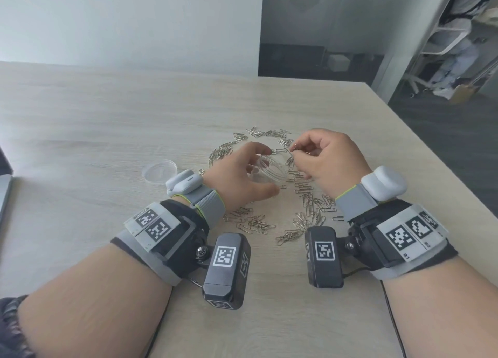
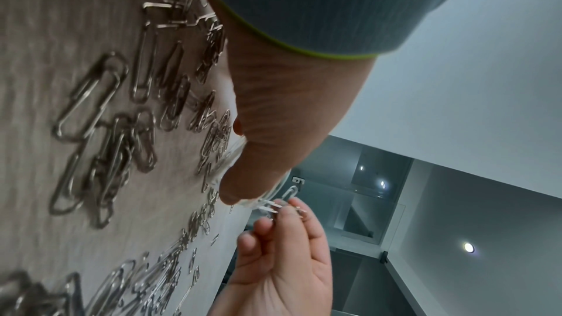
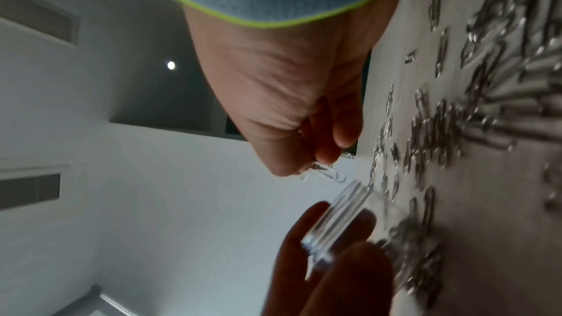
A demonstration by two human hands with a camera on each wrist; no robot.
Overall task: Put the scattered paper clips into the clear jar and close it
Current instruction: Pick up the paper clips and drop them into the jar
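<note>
Several silver paper clips (image 1: 257,224) lie scattered in a ring on the wooden table (image 1: 80,131). In the ring's middle, my left hand (image 1: 248,169) grips the clear jar (image 1: 272,167), tilted with its open mouth toward the right. My right hand (image 1: 310,152) hovers just beside that mouth and pinches a few paper clips (image 1: 293,148) between thumb and fingers. In the left wrist view the pinched clips (image 2: 284,202) sit at the jar's rim (image 2: 267,197). The right wrist view shows the held clips (image 3: 327,173) just above the jar (image 3: 337,222). The jar's clear lid (image 1: 160,171) lies on the table to the left.
A laptop corner (image 1: 4,196) shows at the left edge. The table's right edge (image 1: 431,152) drops to a dark floor. A cable (image 1: 396,325) runs along the table under my right forearm. A chair and a person (image 1: 458,47) are far back right.
</note>
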